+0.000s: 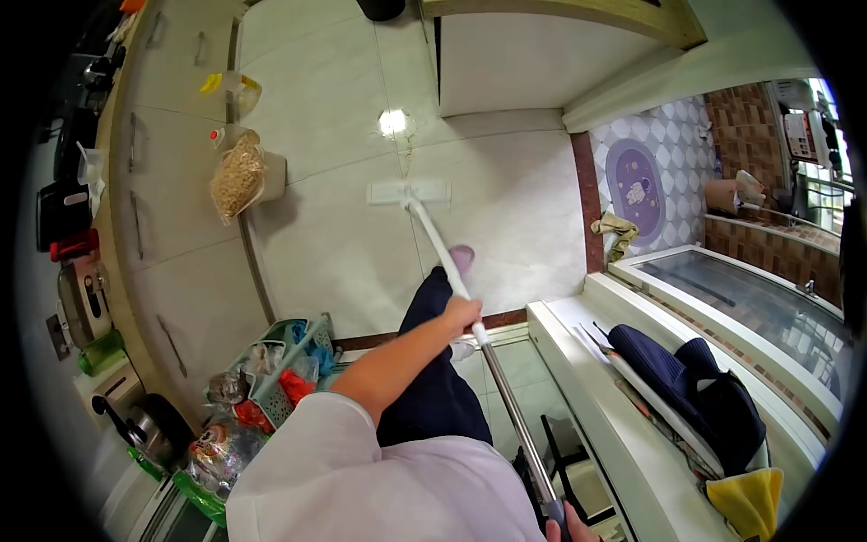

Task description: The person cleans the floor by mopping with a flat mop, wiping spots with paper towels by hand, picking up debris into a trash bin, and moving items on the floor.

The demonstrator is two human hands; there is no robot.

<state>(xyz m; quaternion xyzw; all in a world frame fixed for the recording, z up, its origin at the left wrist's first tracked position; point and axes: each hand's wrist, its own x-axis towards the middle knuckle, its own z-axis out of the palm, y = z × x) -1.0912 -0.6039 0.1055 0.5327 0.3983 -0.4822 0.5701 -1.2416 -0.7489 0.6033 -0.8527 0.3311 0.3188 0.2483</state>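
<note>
My left hand (462, 314) is closed around the white lower part of a long-handled flat mop (514, 397). Lower right, partly cut off by the frame's edge, my right hand (573, 526) grips the grey end of its silver pole. The mop's wide white head (384, 192) rests flat on the pale tiled floor (334, 253). A thin trail of small crumbs (408, 155) lies just beyond the head, beside a bright light reflection. One foot in a pink slipper (461, 259) is close to the pole.
A bag of tan pieces (239, 178) and a yellow-capped bottle (244, 90) stand along the left cabinets (185, 203). A green basket (293, 379) of bags is lower left. At right are a brown threshold (586, 199), purple mat (635, 190) and white ledge (591, 384).
</note>
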